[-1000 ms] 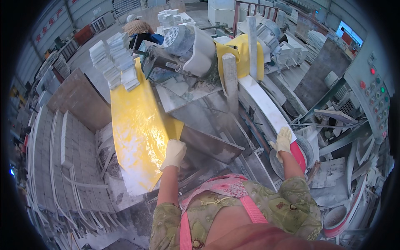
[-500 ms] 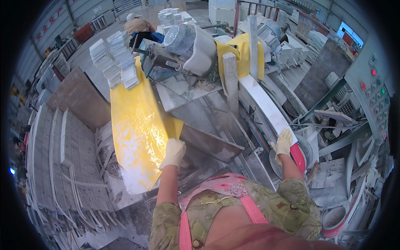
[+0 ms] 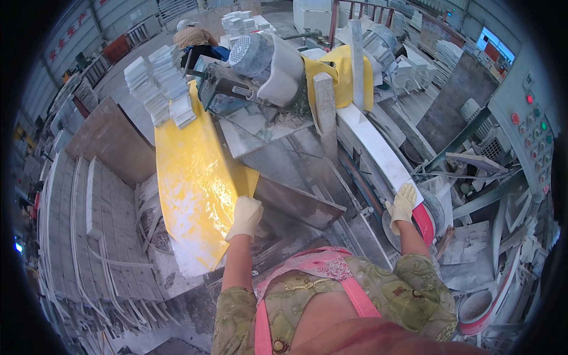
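My left hand (image 3: pixel 244 218), in a pale cream glove, is at the right edge of a wet, glossy yellow sheet (image 3: pixel 192 177). Its fingers are curled closed, and whatever they may hold is hidden. On the right, a long white stone strip (image 3: pixel 384 157) lies on a narrow conveyor with a red belt (image 3: pixel 422 222). My gloved right hand (image 3: pixel 402 207) rests at the strip's near end, fingers stretched out and thumb apart. The strip's far end passes under a yellow curtain (image 3: pixel 340 68).
White stone pieces (image 3: pixel 157 86) are stacked on the yellow sheet's far end. Beyond stands a motor-driven machine (image 3: pixel 254 56). A control panel (image 3: pixel 529 127) with buttons is at right. Stacked grey strips (image 3: pixel 65 219) fill the left. A crouching person (image 3: pixel 195 38) is at the back.
The view has shifted very slightly. My hands and the white strip keep almost the same places.
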Available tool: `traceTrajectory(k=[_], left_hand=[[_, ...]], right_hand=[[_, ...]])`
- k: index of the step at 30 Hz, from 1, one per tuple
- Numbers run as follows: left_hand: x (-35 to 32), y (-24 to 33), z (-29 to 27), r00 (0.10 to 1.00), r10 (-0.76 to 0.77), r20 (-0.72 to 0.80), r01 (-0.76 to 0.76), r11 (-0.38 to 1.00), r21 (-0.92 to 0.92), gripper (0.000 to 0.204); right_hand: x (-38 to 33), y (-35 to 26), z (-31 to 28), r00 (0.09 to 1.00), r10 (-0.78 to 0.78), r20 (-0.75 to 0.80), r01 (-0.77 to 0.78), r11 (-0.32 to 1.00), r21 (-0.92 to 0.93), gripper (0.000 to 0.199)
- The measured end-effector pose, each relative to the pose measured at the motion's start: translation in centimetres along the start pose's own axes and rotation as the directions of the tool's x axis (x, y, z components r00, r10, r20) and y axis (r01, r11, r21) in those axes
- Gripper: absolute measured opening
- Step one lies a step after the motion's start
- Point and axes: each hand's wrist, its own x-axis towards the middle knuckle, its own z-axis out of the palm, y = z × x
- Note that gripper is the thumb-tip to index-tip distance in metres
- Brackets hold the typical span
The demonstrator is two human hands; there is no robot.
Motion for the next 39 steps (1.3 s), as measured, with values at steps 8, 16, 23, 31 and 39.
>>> traceTrajectory(k=[8,16,23,31,39], left_hand=[[-0.1,-0.1,0.2,1.0,0.01,0.003,-0.01,1.0,-0.006,0.023],[0.0,-0.4,0.9,1.0,0.019,-0.004,-0.019,1.0,-0.018,0.023],[0.0,-0.1,0.0,1.0,0.024,0.019,-0.025,0.999,0.046,0.022],[0.0,0.0,-1.0,0.999,0.042,-0.018,-0.042,0.999,0.001,0.022],[-0.4,-0.5,0.0,0.999,0.022,0.044,-0.021,1.0,-0.011,0.024]], right_hand=[[-0.7,0.1,-0.3,1.0,0.023,-0.005,-0.023,1.0,0.007,0.107],[-1.4,0.0,-1.1,0.999,0.044,-0.006,-0.044,0.999,-0.003,0.107],[-2.1,-0.4,-2.4,0.999,0.049,0.004,-0.049,0.999,-0.002,0.107],[-1.1,6.0,0.1,0.976,-0.218,0.001,0.215,0.964,0.158,0.092],[-3.3,12.0,-5.6,0.832,-0.528,0.17,0.516,0.849,0.115,0.09]])
